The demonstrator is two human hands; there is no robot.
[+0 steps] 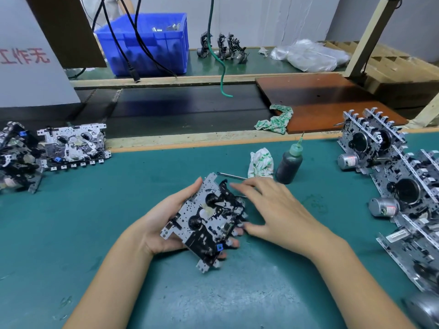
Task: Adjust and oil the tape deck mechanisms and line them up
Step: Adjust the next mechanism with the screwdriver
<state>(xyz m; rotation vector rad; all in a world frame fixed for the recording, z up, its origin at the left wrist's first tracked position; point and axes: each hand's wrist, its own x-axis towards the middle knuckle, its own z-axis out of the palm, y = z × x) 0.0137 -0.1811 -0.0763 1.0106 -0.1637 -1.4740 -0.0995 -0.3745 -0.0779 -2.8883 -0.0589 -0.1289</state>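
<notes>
My left hand cradles a metal tape deck mechanism from below and the left, tilted above the green mat. My right hand rests against the mechanism's right edge with fingers spread, holding nothing of its own. A dark oil bottle with a green needle tip stands just beyond my right hand. A thin metal tool lies on the mat behind the mechanism. A row of mechanisms stands along the right. Other mechanisms lie at the left.
A crumpled cloth sits beside the bottle, another cloth lies on the brown board. A dark conveyor belt runs behind the mat. Farther back stand a blue crate, several mechanisms and plastic bags. A green cable hangs down.
</notes>
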